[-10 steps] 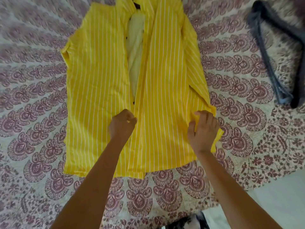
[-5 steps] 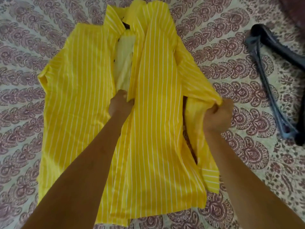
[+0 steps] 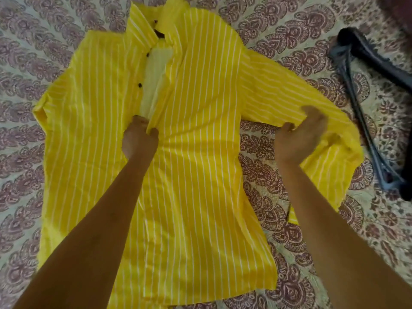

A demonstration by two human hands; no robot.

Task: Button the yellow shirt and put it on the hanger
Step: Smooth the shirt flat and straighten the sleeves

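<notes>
The yellow shirt with thin white stripes lies front-up on a patterned bedspread, its upper front still apart and showing the pale inside. Dark buttons run down the left placket. My left hand pinches the front edge at mid-chest. My right hand grips the right sleeve, which is spread out to the right and lifted a little. A dark hanger lies on the bedspread at the right, apart from the shirt.
The maroon paisley bedspread covers the whole surface around the shirt. A dark object shows at the top right corner.
My right hand has pulled the folded right sleeve out and away to the right, uncovering bedspread beside the shirt body. My left hand stays pinching the front edge.
</notes>
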